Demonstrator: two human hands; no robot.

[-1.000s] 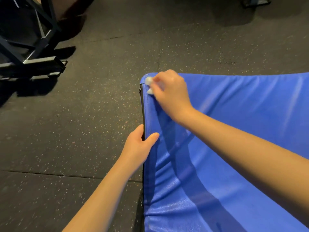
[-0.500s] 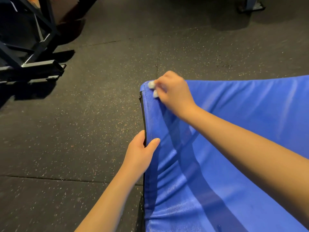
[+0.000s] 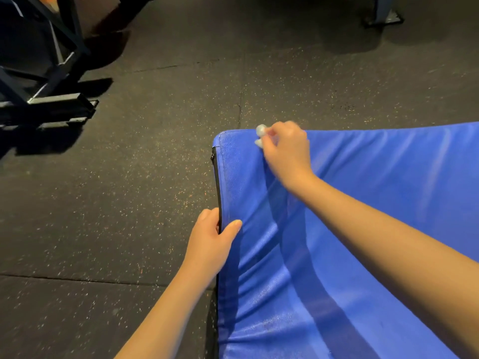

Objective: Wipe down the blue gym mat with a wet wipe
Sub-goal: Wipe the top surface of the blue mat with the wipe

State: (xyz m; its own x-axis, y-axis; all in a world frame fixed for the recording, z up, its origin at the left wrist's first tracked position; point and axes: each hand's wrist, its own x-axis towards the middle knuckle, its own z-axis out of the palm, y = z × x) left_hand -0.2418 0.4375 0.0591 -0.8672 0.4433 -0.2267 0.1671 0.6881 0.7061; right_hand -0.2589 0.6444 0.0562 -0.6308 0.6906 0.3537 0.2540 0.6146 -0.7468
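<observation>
Wipe [image 3: 260,130] in R hand [image 3: 287,154]; L hand [image 3: 210,244] grips mat [image 3: 375,216].

Left forearm [image 3: 166,314] bare, right forearm [image 3: 375,229] bare, both uncovered right down to the wrist. Thumbnail [image 3: 237,223] on the left grip [image 3: 210,239] is trimmed short.

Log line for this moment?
right hand: pinches wet wipe on blue gym mat, far edge | left hand: grips side edge
</observation>
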